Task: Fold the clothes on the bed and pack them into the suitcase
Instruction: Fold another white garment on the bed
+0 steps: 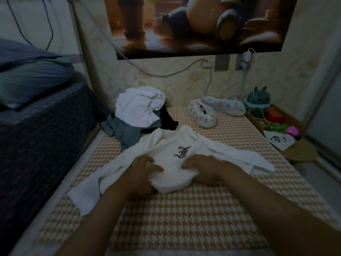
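step in hand, by the look of it: folding white long-sleeved top [166, 150], hem end bunched at near edge. left to right: left sleeve [88, 183] trails flat over bed [184, 218]; left hand [142, 172] grip closed on bunched hem; right hand [204, 167] likewise. soft, limp knit, dark gothic letter [182, 152] on chest. woven houndstooth cover. unfolded pile [138, 115] behind: white, grey, black. suitcase not in view. next probably: roll hem toward collar, sleeves tucked in.

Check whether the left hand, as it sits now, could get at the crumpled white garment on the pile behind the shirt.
Probably yes. The left hand grips the white shirt's hem and would have to let go. Past that, only the flat shirt and a grey garment lie before the crumpled white garment; nothing blocks it.
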Tool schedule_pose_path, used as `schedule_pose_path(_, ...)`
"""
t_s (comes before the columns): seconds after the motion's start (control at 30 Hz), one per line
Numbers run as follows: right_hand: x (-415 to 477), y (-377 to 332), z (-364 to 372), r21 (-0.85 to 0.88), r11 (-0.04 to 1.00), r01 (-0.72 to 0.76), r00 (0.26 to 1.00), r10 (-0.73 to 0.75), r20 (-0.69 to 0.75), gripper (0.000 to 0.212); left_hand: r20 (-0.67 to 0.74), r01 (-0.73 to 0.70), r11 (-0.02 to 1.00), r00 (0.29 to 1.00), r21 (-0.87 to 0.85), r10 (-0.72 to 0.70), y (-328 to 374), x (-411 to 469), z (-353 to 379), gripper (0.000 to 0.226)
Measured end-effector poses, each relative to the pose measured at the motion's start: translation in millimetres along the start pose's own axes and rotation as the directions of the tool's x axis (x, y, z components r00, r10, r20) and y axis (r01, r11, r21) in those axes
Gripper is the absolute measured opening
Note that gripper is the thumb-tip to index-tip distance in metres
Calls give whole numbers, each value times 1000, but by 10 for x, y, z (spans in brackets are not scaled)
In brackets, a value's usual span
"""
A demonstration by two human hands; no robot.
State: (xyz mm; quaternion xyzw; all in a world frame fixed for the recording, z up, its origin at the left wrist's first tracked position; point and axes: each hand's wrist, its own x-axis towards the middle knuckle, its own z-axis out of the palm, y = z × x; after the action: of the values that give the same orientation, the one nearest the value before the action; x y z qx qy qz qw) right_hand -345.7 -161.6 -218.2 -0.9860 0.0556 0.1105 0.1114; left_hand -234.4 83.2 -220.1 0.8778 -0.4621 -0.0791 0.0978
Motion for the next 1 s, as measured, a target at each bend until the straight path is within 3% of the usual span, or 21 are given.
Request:
schedule_pose_path(0.03, -35, 5, -9, 83, 996, -8, 998, 14, -69, 34, -10, 16, 999, 1000, -37, -16, -75, 33, -3, 81)
schedule_pose_path(0.1, -91, 26, -120, 137, 990, 13, 990, 7, -144, 21, 5, 39, 991, 999, -128, -39, -73, 79, -124, 87)
schedule_pose_path(0.2, -152, 24, -388, 398, 913, 91, 950, 41, -311, 20, -182, -38, 979, 983, -201, 1, 71, 88, -534, 17)
schedule_pose_path(0.23, -144, 27, -461, 425, 897, 119, 915, 67, -398, 20, -258, -59, 964, 966, -260, -11, 99, 106, -658, 15)
schedule_pose_path(0.3, -85, 49, -507, 242, 968, 59, 782, 106, -614, 15, -454, -65, 968, 890, -240, -53, 119, 181, -762, 16)
schedule_pose_path(0.37, 7, 92, -415, -48, 979, -199, 595, 82, -800, 17, -676, 55, 998, 735, -11, -49, 116, 266, -684, 21)
schedule_pose_path(0.43, 34, 64, -305, -79, 965, -249, 501, 59, -863, 21, -728, 93, 993, 685, 77, -7, 138, 299, -502, 27)
schedule_pose_path(0.47, 41, 52, -250, -38, 987, -156, 510, 47, -859, 13, -706, 18, 996, 707, 90, 51, 184, 308, -436, 25)
schedule_pose_path(0.53, 60, 19, -150, 69, 996, 58, 667, 13, -745, 9, -509, -164, 974, 832, 154, 221, 263, 356, -287, 15)
schedule_pose_path(0.6, 57, -17, -57, 140, 972, 190, 792, -67, -606, 7, -274, -205, 973, 935, 105, 226, 314, 360, -177, 7)
schedule_pose_path(0.67, 49, 17, 30, 192, 959, 209, 868, -91, -487, 29, -107, -163, 981, 979, 103, 174, 271, 315, -112, 22)
schedule_pose_path(0.73, 86, 95, 133, 138, 978, 154, 896, -79, -438, 61, -16, -151, 940, 986, 307, 163, 182, 268, -72, 48)
schedule_pose_path(0.8, 178, 125, 217, 84, 991, 103, 873, -49, -486, 65, -12, -129, 919, 990, 371, 144, 145, 246, -64, 46)
schedule_pose_path(0.9, 245, 84, 108, 119, 992, -34, 918, 78, -388, 70, -101, 2, 963, 995, 271, 27, 185, 239, -145, 14)
schedule_pose_path(1.0, 191, 72, 17, 212, 973, 87, 902, 13, -431, 50, -321, -34, 992, 945, 121, 71, 138, 230, -201, 14)
